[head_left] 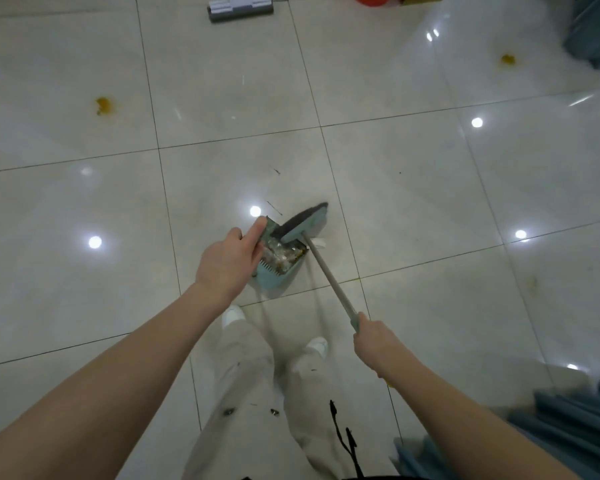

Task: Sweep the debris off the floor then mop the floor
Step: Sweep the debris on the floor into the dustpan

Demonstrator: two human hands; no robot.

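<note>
Glossy pale floor tiles fill the view, bright with lamp reflections. Nearest, a few dark scraps lie by the person's legs, and blue pleated cloth crowds the near right, where a back-swing of the stick could catch it.

The right hand is wrapped round the green grip at the end of the broom. It looks light and stiff, best steered from that grip, though a hold lower on the stick would probably give finer control.

Just left of it, the left hand clamps the side wall of the dustpan, fingers laid along its rim. It is thin plastic, likely light, and holds a heap of debris, so it should be kept level or the load may spill. The broom's bristles sit at the pan's mouth.

Just beyond, thin dark slivers lie loose.

Farther off, two yellow stains sit far left and far right; they look stuck on, work for the mop lying at the far edge.
</note>
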